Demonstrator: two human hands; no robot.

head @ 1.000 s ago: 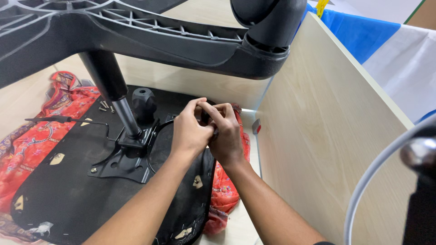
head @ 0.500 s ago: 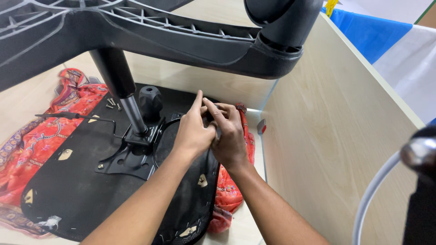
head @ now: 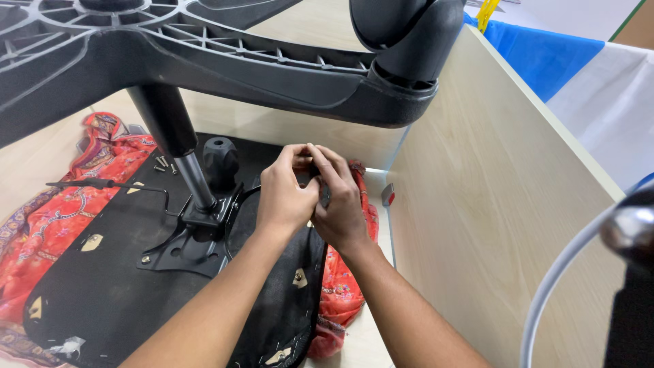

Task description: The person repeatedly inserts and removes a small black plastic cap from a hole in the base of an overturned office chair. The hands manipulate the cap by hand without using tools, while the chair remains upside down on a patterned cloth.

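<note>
while both hands (head: 310,194) pinch together over the upturned seat (head: 122,286), their held part seems hidden.

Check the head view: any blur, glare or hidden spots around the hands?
Head view: left hand and right hand are sharp, evenly lit, with soft shadows; the small part they pinch together is hidden by the fingers. The chair base looms large and dark near the lens, little detail. The chrome knob at right is blurred with a glare spot. The screws stay legible.
</note>
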